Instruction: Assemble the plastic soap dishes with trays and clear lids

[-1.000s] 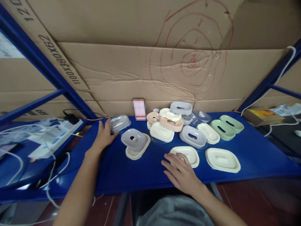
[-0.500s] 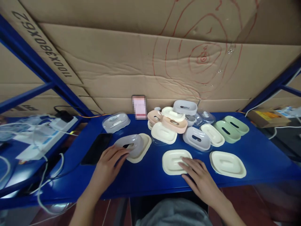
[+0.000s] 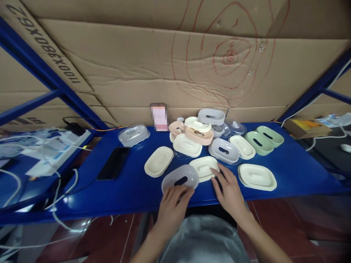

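Note:
My left hand point(image 3: 175, 199) is closed on the near rim of a grey oval soap dish tray point(image 3: 171, 178) with a slot in its bottom. The tray is tilted and overlaps the left edge of a cream oval base point(image 3: 204, 168). My right hand point(image 3: 226, 182) rests its fingertips on the right side of that base, fingers apart. Another cream base point(image 3: 159, 162) lies on the left, and one more cream base point(image 3: 257, 177) lies to the right of my right hand.
Behind my hands is a pile of cream, pink and grey dish parts, with a pink tray point(image 3: 201, 137). Two green trays point(image 3: 259, 143) lie at the right. A clear cover point(image 3: 134, 136) and a black phone point(image 3: 113, 163) are on the left. Another phone point(image 3: 159, 117) leans against the cardboard.
My left hand has lifted the grey tray off the left cream base and carried it right to the middle base. My right hand stays at the middle base.

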### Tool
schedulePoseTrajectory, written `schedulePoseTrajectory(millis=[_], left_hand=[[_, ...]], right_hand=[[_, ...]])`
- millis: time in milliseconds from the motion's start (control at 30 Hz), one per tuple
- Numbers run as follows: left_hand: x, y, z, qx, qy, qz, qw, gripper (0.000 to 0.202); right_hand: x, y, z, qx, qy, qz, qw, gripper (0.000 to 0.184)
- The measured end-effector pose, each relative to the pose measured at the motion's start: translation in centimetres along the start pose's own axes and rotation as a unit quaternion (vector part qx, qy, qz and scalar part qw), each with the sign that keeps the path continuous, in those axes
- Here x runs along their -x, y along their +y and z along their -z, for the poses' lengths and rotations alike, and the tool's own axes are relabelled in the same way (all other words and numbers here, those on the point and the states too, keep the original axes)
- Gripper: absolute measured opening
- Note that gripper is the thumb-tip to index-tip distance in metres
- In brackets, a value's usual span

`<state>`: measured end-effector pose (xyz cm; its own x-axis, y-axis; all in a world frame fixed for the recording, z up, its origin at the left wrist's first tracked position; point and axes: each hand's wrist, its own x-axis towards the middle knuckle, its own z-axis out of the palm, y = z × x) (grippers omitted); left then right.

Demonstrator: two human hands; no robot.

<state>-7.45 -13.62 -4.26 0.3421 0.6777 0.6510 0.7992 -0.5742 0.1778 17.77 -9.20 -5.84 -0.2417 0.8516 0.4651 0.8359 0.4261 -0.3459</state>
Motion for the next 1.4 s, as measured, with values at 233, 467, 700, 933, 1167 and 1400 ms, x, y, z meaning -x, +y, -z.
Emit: schedulePoseTrajectory(millis=[233,467,700,933,1167,1400], left_hand=[[0.3,-0.2,-1.3,0.070,0.033,0.046,0.996,0.042],[-2.3,-0.2,-0.5,0.122,-0.038,-0.023,0.992,0.043],[-0.2,1.1,-0.3,-0.003,-0.067,-0.002,0.998,0.049],[2.2,-2.2,0.3,0.054,-0.038,0.028,0.997,0.043],[1.7,-3.2,0.5,0.026,-0.007,0.020,0.999,0.020],[1.3,-5.3,3.7,0.005,0.053,0.028,0.998,0.027]], right_hand=[[0.0,-0.2,0.7,-0.056,-0.048,0.054,0.996,0.038],[0.6,-0.3,1.6,-0.025,-0.071,0.114,0.991,0.067],[-0.1,-0.3,2.0,-0.043,-0.132,0.156,0.978,0.043],[-1.5,-1.7,2.4,-0.132,-0.192,0.185,0.955,0.037],[-3.2,-3.0,1.3,-0.103,-0.179,0.240,0.949,0.033],[-2.1,-2.0,1.0,-0.096,-0.143,0.211,0.962,0.057]])
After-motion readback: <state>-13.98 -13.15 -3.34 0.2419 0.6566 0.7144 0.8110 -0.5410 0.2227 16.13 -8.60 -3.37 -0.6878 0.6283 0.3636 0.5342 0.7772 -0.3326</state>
